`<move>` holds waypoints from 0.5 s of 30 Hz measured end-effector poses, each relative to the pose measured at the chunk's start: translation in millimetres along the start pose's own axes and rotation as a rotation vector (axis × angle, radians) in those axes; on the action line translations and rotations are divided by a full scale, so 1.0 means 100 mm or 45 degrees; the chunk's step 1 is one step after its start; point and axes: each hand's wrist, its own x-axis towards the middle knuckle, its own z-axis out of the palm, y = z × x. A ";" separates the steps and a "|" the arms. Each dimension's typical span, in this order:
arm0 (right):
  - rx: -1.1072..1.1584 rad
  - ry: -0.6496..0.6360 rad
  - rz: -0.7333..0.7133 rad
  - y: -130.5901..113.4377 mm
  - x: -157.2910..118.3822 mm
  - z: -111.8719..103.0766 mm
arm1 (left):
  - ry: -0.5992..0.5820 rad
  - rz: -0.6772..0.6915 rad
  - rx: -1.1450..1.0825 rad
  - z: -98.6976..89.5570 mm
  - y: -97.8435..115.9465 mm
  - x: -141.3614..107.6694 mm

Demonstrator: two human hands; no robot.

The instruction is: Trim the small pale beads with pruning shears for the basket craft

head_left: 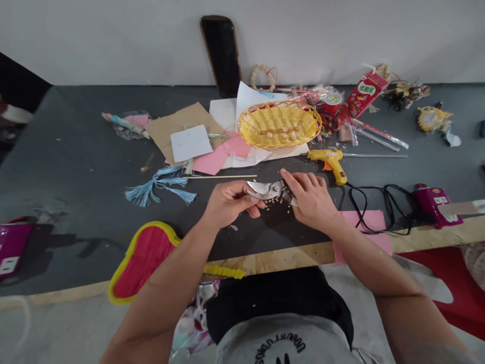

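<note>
Fingers of the left hand (pixel 231 202) were curled together beneath the steel blades of a pair of pruning shears (pixel 270 190), and the right hand (pixel 308 197) lay over the pivot and handle end, its fingers close together and wrapped onto the tool from above. From the head view, the shears sat between both hands, held just above a dark gray table (pixel 76 151) near its plywood front edge (pixel 273 260). Pale crumbs (pixel 278 206) (too small to identify) were scattered on the table directly below. Just beyond the hands lay a thin wooden stick (pixel 220 177), with a blue tassel (pixel 155 187) to its left. A yellow hot glue gun (pixel 329 164) stood just past the right hand, its black cord (pixel 379 194) looping across a pink paper sheet (pixel 364 222). Farther back, an oval yellow wicker basket (pixel 278 124) rested on white paper (pixel 253 156), beside kraft cardboard (pixel 182 126) and a red carton (pixel 367 93). A red fan with a yellow rim (pixel 144 260) sat at the table's front edge, under the left forearm.
</note>
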 end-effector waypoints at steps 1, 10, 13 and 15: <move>-0.004 0.000 -0.003 0.00 0.00 0.00 | -0.005 -0.007 -0.004 -0.01 0.00 0.00; -0.005 0.043 -0.051 0.02 -0.02 0.00 | -0.034 -0.030 -0.097 0.03 -0.04 -0.01; -0.025 0.031 -0.007 0.01 -0.01 0.00 | -0.006 0.008 -0.082 0.05 -0.06 0.01; -0.042 0.034 0.035 0.01 0.00 0.01 | 0.044 0.063 -0.062 0.05 -0.08 0.04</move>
